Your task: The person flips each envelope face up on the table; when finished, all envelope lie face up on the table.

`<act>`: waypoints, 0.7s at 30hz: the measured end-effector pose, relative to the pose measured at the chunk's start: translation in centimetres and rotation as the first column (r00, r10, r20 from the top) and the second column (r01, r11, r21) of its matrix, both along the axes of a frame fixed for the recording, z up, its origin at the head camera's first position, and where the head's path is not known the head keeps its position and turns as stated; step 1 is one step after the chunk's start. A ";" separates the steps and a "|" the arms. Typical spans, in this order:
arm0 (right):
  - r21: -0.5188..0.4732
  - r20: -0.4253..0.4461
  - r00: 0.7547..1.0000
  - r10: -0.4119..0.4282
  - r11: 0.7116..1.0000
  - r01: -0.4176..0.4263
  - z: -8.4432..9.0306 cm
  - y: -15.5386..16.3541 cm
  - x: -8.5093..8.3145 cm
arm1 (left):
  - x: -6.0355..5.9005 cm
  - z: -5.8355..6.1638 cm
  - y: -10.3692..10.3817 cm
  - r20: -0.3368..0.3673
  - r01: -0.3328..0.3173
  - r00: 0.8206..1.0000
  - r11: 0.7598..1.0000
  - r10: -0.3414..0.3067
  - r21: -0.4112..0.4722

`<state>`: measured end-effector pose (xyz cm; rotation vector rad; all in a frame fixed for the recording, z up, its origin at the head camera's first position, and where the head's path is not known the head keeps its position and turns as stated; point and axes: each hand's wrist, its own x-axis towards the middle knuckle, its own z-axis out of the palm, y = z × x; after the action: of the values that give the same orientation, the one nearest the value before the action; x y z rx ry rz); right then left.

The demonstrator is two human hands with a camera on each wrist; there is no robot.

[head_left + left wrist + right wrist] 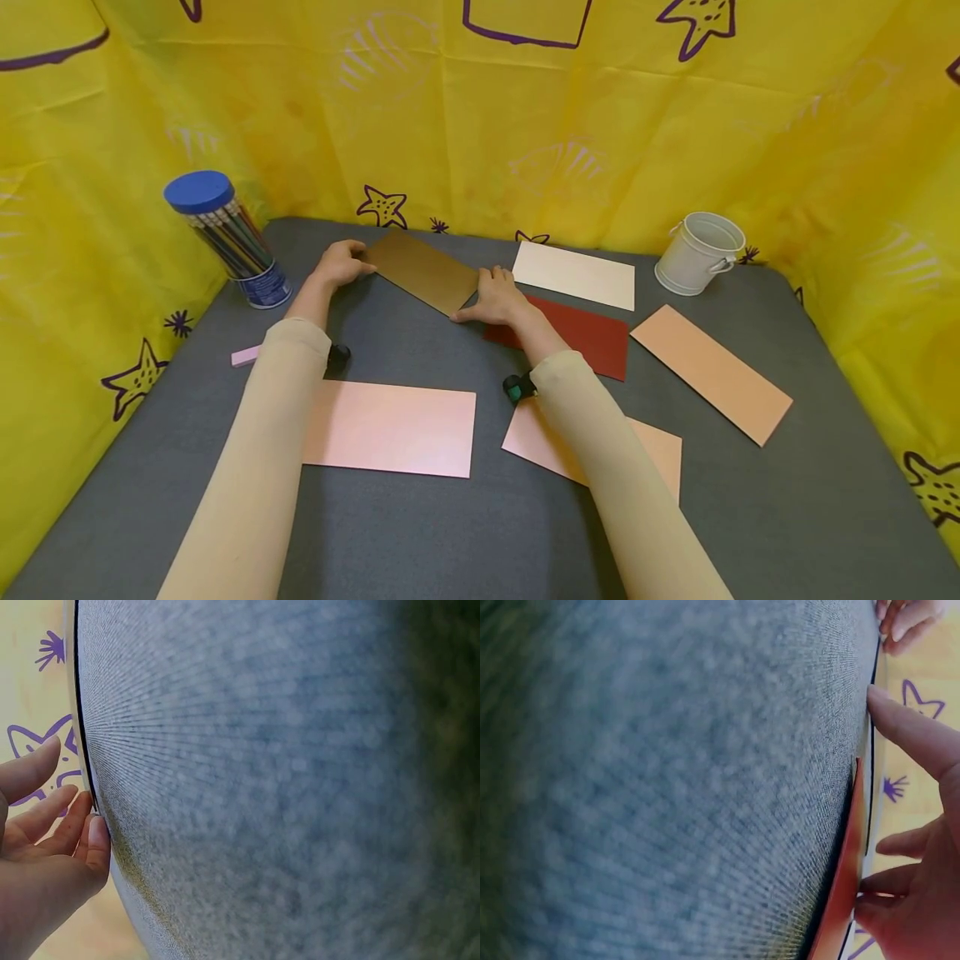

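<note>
Brown panel point(422, 272) sits between my left hand point(342, 262) and right hand point(495, 297), fingers loosely spread; uneven pushes could skew it into the red panel point(588, 335).

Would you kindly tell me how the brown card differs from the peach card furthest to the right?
The brown card is dark, whereas the peach card is pale. The left hand and right hand are at opposite ends of the brown card; neither touches the peach card. The brown card sits left of the red card, the peach card right of it. Both are plain and rectangular.
</note>
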<state>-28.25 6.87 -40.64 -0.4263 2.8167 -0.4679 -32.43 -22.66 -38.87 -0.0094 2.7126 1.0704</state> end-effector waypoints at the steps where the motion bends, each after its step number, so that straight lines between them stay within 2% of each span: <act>1: 0.001 -0.002 1.000 0.004 1.000 -0.004 0.0 0.0 0.0 | 0.0 0.0 0.0 0.003 -0.004 1.000 1.000 0.004 0.012; 10: -0.024 -0.017 0.996 0.084 0.996 -0.085 0.4 -0.6 0.1 | 0.1 0.0 0.3 0.024 -0.035 0.999 0.991 0.033 0.128; 14: -0.015 -0.019 0.995 0.093 0.995 -0.094 0.5 -0.8 0.2 | 0.0 0.0 0.5 0.021 -0.054 0.998 0.984 0.051 0.170; 18: -0.002 -0.020 0.996 0.093 0.996 -0.093 0.5 -0.8 0.3 | -0.2 -0.2 0.3 0.026 -0.091 0.996 0.965 0.088 0.247; 21: 0.006 -0.011 0.996 0.093 0.996 -0.093 0.4 -0.8 0.2 | -0.3 -0.3 0.0 0.039 -0.109 0.994 0.938 0.102 0.329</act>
<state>-28.03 6.07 -40.24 -0.5581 2.7939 -0.4396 -32.71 -22.61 -39.19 -0.1114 2.5023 1.5353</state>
